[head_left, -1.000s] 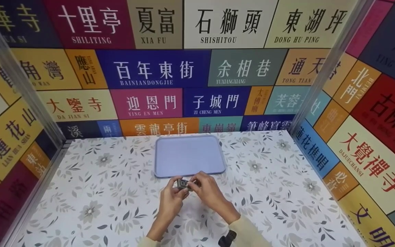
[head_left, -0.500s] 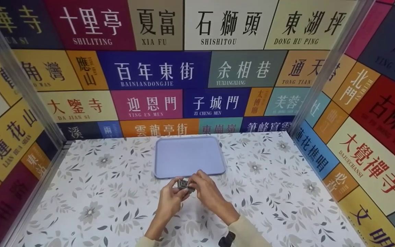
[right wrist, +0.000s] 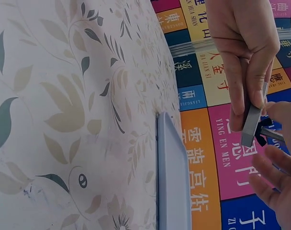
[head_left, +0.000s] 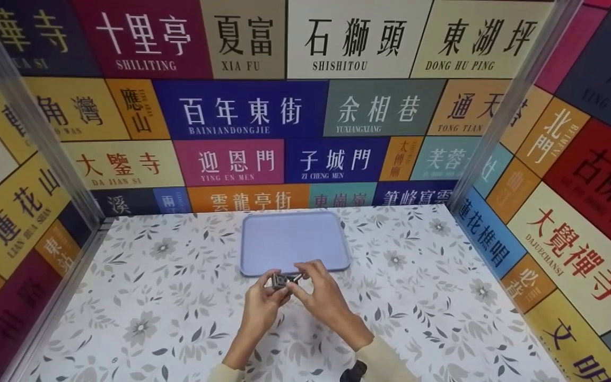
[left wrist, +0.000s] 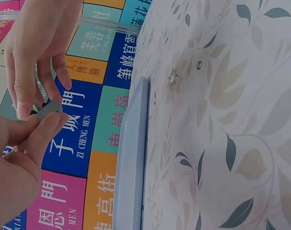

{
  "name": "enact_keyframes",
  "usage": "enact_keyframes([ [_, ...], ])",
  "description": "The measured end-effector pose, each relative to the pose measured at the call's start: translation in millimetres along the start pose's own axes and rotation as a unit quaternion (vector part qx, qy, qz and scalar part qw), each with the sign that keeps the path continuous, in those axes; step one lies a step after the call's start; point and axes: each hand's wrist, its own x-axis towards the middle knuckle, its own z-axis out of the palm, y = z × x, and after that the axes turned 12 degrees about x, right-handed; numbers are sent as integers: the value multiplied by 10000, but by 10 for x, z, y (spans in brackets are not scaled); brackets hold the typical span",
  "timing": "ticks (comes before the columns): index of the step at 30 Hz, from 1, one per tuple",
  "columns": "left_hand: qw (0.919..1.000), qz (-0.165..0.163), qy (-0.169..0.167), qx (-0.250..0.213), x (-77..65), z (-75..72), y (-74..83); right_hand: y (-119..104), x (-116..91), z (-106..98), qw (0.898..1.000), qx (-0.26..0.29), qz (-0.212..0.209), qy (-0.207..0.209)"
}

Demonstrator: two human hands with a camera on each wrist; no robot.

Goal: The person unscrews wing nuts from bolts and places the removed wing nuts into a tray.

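My left hand [head_left: 261,304] grips a small grey metal block [head_left: 280,281] between thumb and fingers, above the table in front of the tray. From the block a thin metal rod [head_left: 298,277] sticks out toward the right hand; in the right wrist view it is a threaded screw [right wrist: 273,133] beside a small black part [right wrist: 261,132]. My right hand [head_left: 326,298] is around the screw with its thumb and fingers spread apart, the thumb tip right at the block. In the left wrist view only an edge of the grey block [left wrist: 48,110] shows between the left fingertips.
A light purple tray [head_left: 295,241] lies flat at the back of the table, just beyond the hands. The table [head_left: 189,297] has a white floral cover. Printed sign panels [head_left: 242,109] close it in at the back and on both sides. A black device [head_left: 353,372] sits at the right wrist.
The right fingers were closed together on the block's right side; now they are spread and the metal rod shows between them. The left hand keeps its grip, its block tilted slightly differently.
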Motion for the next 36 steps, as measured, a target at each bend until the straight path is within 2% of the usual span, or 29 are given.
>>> enact_keyframes([
  [6,9999,106,29,-8,-12,-3,5,0,-4,13,9967,101,777,201],
  [13,9997,210,57,112,-12,7,-4,36,4,11,9954,436,845,103],
  [20,9996,208,112,126,-7,15,-34,1,20,22,9882,968,1185,10],
  [24,9996,204,152,104,-9,10,-34,-21,37,43,9869,1103,1178,78],
  [28,9997,208,138,75,-15,5,-34,-16,45,51,9897,1108,893,154],
  [36,9994,240,82,232,-15,-1,-58,4,29,15,9925,1079,575,-21],
])
